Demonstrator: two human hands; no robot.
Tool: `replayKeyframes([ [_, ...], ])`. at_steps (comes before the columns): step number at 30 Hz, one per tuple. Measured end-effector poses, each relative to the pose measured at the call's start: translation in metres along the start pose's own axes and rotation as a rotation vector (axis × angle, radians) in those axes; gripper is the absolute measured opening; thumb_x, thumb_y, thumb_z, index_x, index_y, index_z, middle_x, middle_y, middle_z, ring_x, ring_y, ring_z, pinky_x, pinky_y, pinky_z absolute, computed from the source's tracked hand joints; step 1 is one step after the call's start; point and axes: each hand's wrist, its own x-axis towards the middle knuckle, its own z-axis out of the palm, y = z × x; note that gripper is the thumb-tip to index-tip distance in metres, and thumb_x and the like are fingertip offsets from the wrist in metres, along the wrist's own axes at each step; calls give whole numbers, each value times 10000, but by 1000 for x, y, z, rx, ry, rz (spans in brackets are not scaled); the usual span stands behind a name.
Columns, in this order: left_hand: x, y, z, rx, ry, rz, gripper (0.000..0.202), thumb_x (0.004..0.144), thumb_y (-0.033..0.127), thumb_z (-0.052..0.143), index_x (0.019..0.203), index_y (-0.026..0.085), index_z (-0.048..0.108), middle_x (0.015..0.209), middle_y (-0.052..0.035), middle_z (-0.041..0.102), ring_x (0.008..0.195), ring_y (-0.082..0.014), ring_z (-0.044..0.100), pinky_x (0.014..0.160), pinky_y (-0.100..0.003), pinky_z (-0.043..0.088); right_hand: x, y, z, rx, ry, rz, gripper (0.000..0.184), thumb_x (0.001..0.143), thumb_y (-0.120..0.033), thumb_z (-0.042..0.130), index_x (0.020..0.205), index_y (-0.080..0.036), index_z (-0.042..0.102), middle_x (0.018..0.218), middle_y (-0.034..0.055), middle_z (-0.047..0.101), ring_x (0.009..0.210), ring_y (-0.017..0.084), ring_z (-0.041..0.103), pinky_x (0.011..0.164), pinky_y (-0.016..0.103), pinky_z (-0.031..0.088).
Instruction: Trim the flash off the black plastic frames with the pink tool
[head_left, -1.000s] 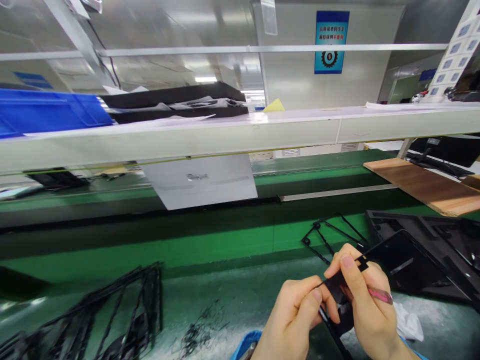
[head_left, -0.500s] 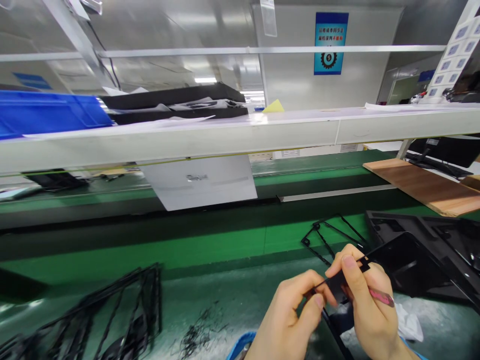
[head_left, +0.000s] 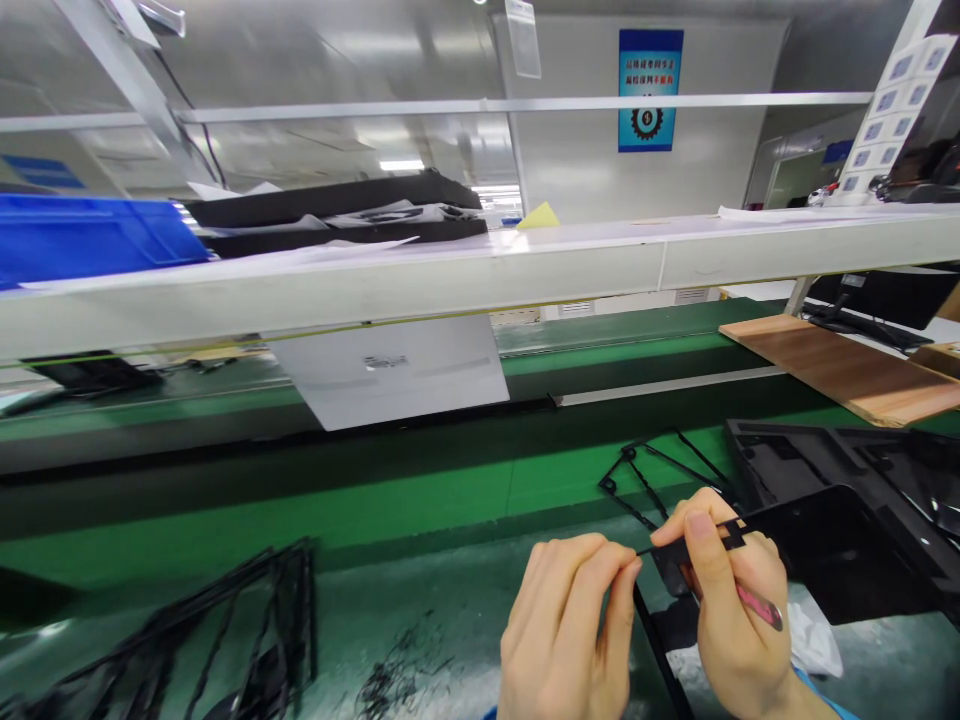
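A thin black frame [head_left: 814, 515] with a dark, flat face is held tilted at the lower right. My right hand [head_left: 739, 590] grips its upper edge between thumb and fingers. A slim tool with a pink part [head_left: 759, 607] lies tucked in the same hand, its tip not clear. At the frame's near left corner, my left hand [head_left: 574, 625] pinches with thumb and forefinger, its other fingers curled. Whether a loose strip is also in that pinch is hidden by the fingertips.
Thin black scraps [head_left: 401, 670] lie scattered on the green bench. Black frames are piled [head_left: 259, 640] at left; more frames [head_left: 637, 470] and black trays [head_left: 795, 460] are at right. White crumpled material [head_left: 816, 635] sits by my right hand. A white shelf [head_left: 450, 280] crosses above.
My left hand has turned, with its back more toward me, and its fingertips have moved slightly up to the frame's corner. My right hand keeps its grip. The view has shifted slightly.
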Motion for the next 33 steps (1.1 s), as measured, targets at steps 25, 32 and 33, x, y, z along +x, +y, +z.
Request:
replayKeyframes([
  [25, -2, 1, 6, -635, 10, -437, 268, 1204, 343, 449, 981, 245, 560, 909, -1, 574, 727, -146, 498, 664, -291, 391, 6, 2, -2, 162, 18, 130, 507, 1188, -449, 500, 791, -216, 714, 620, -29, 513, 489, 115, 486, 461, 270, 335],
  [32, 11, -13, -13, -401, -143, -350, 206, 1148, 248, 578, 995, 261, 716, 914, 10, 672, 818, -138, 628, 747, -234, 486, 5, 4, -4, 143, 4, 121, 491, 1193, -434, 486, 806, -219, 699, 660, -21, 551, 516, 119, 511, 492, 281, 378],
  [33, 12, -15, -15, -385, -177, -318, 187, 1137, 224, 592, 1016, 267, 727, 926, 12, 691, 824, -134, 652, 748, -224, 500, 5, 5, -4, 133, 2, 112, 487, 1194, -426, 483, 809, -219, 698, 657, -22, 550, 517, 119, 513, 495, 281, 378],
])
